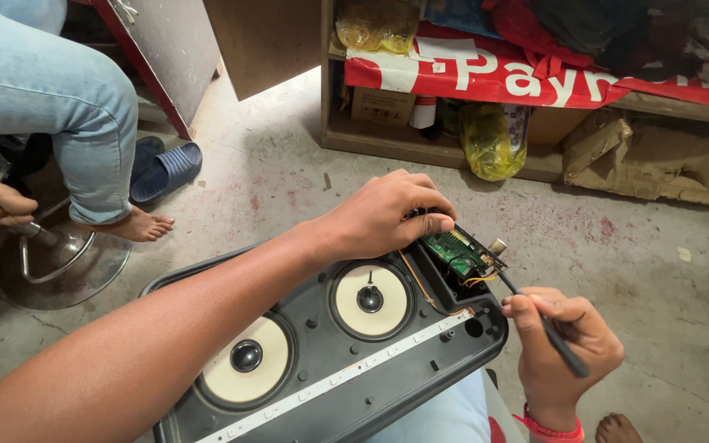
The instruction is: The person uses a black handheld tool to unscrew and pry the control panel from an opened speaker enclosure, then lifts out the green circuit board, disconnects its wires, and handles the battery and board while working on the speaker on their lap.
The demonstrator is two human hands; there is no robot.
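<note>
— Concrete floor (666,312) is lying under a black speaker cabinet (330,361); where is the circuit board?

— The green circuit board (457,250) is sitting at the cabinet's far end, left hand (387,215) clamping it, right hand (564,344) gripping a probe (535,316) slanting up toward it.

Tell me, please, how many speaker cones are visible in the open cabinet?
2: one cone lower left, another cone beside the circuit board. More may be hidden under the arm.

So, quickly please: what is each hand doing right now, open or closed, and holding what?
Left hand: closed, gripping the green circuit board at the speaker housing.
Right hand: closed around a thin black tool, its tip at the board.
</note>
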